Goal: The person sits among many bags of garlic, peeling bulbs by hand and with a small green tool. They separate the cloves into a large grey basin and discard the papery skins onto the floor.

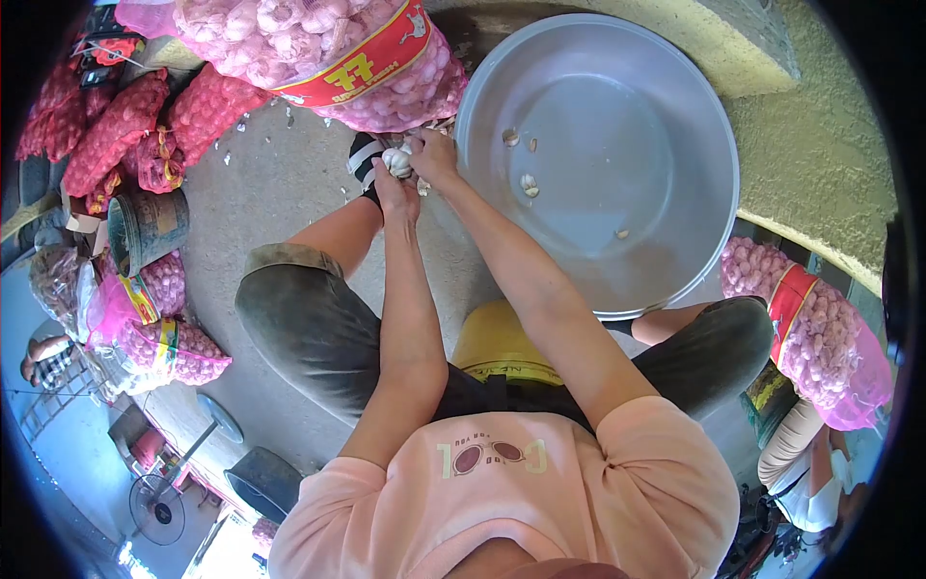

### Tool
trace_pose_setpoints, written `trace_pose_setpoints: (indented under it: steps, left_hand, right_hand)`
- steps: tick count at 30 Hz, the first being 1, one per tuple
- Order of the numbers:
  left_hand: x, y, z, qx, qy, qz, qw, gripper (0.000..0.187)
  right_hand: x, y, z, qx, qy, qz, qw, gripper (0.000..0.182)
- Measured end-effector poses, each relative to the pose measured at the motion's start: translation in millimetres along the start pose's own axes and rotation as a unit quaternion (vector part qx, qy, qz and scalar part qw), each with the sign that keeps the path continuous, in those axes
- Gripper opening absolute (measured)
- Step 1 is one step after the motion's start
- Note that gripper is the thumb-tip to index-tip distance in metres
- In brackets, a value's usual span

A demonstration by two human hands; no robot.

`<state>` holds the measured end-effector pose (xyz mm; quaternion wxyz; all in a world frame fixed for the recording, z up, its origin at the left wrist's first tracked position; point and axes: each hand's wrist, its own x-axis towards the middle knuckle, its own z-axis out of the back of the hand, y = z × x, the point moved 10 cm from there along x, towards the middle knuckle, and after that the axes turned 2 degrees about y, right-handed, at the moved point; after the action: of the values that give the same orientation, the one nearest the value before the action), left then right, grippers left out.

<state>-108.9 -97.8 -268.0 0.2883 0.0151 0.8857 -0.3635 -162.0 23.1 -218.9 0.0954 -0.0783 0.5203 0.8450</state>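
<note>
My left hand (395,198) is closed around a white garlic bulb (396,163), holding it in front of a large mesh bag of garlic (415,92) with a red label. My right hand (434,157) is curled beside the bulb, its fingertips at or touching the bulb's right side. What those fingers pinch, if anything, is hidden. To the right of both hands stands a wide grey basin (719,145). Several loose garlic pieces (529,185) lie on its bottom.
I sit on a yellow bucket (506,343). Red mesh bags (121,130) and a dark bucket (149,230) are at the left, with garlic peelings on the floor. Another garlic bag (815,333) is at the right, near another person (805,473). A fan (157,510) stands behind.
</note>
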Motion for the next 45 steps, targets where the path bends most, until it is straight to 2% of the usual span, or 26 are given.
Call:
trace_pose_setpoints:
  steps: [4, 6, 7, 9, 11, 12, 13, 17, 19, 20, 22, 25, 29, 34, 35, 37, 38, 40, 43, 45]
  left_hand:
    - [-3.4, -5.5, -13.0, 0.051, 0.022, -0.02, 0.998, 0.045]
    - [-4.9, -5.8, -13.8, 0.064, 0.013, -0.027, 0.998, 0.045]
    - [-5.2, -6.5, -11.5, 0.076, 0.003, -0.035, 0.996, 0.044]
    - [-5.0, -9.7, -1.4, 0.068, 0.014, -0.006, 0.998, 0.043]
    - [-1.0, -6.7, 8.8, 0.064, 0.022, 0.02, 0.998, 0.042]
    - [-2.4, -9.5, 9.3, 0.082, -0.022, 0.004, 0.996, 0.04]
    - [-5.8, -12.8, 10.3, 0.098, -0.065, -0.01, 0.993, 0.04]
    - [-3.5, -12.5, 5.0, 0.121, -0.058, -0.03, 0.99, 0.039]
    - [0.6, -15.6, 0.7, 0.129, -0.026, -0.071, 0.989, 0.04]
    - [2.3, -14.2, 3.0, 0.129, -0.025, -0.07, 0.989, 0.04]
    - [1.1, -15.3, -4.2, 0.16, 0.009, -0.096, 0.982, 0.04]
    - [2.7, -15.6, 5.6, 0.163, -0.027, -0.12, 0.979, 0.042]
    - [6.1, -13.2, 10.7, 0.143, -0.022, -0.118, 0.982, 0.044]
    - [-5.3, -16.2, 2.4, 0.19, -0.051, -0.123, 0.973, 0.041]
    - [-6.1, -18.2, 0.4, 0.19, -0.05, -0.123, 0.973, 0.041]
    - [-2.7, -13.5, 5.0, 0.132, -0.044, -0.089, 0.986, 0.04]
    - [-1.9, -16.4, 7.6, 0.133, -0.045, -0.089, 0.986, 0.04]
    - [2.9, -8.8, 9.1, 0.084, -0.024, -0.028, 0.996, 0.041]
    - [-9.2, -6.6, 6.2, 0.036, -0.035, 0.022, 0.999, 0.041]
    - [-12.7, -14.9, -4.4, 0.05, -0.06, 0.007, 0.997, 0.041]
  right_hand:
    - [-1.1, -12.9, -8.8, 0.042, -0.019, -0.043, 0.998, 0.016]
    - [-4.6, -30.1, -12.6, 0.073, -0.032, -0.14, 0.987, 0.02]
    - [-6.2, -27.7, -10.6, 0.073, -0.032, -0.141, 0.987, 0.02]
    - [-13.4, -40.5, -16.9, 0.143, -0.023, -0.218, 0.965, 0.021]
    - [-4.7, -36.9, -19.6, 0.157, -0.02, -0.19, 0.969, 0.021]
    - [-0.6, -31.3, -16.7, 0.169, -0.02, -0.162, 0.972, 0.021]
    - [2.4, -21.1, -14.5, 0.12, 0.019, -0.097, 0.988, 0.026]
    - [11.1, -16.2, -10.5, 0.042, 0.032, -0.053, 0.997, 0.028]
    - [-1.2, 18.6, 13.5, -0.011, -0.083, 0.095, 0.992, 0.031]
    - [-5.0, 19.0, 16.9, -0.011, -0.083, 0.095, 0.992, 0.031]
    - [-12.0, 23.5, 8.0, 0.161, 0.045, 0.11, 0.98, 0.029]
    - [-20.0, 33.5, 12.0, 0.133, 0.056, 0.148, 0.978, 0.024]
    - [-19.7, 32.0, 18.0, 0.142, 0.029, 0.118, 0.982, 0.018]
    - [-17.8, 34.6, 22.4, 0.054, -0.034, 0.155, 0.986, 0.012]
    - [-15.8, 34.1, 22.5, 0.054, -0.034, 0.156, 0.986, 0.012]
    - [-7.5, 18.6, 5.3, -0.042, 0.036, 0.081, 0.995, 0.011]
    - [-5.1, 18.4, 3.6, -0.041, 0.037, 0.081, 0.995, 0.011]
    - [0.6, 10.6, -2.2, -0.061, 0.059, 0.036, 0.996, 0.012]
    - [-0.1, 8.2, 3.3, -0.094, 0.016, 0.029, 0.995, 0.014]
    - [4.6, -2.5, -5.0, -0.067, 0.017, 0.026, 0.997, 0.016]
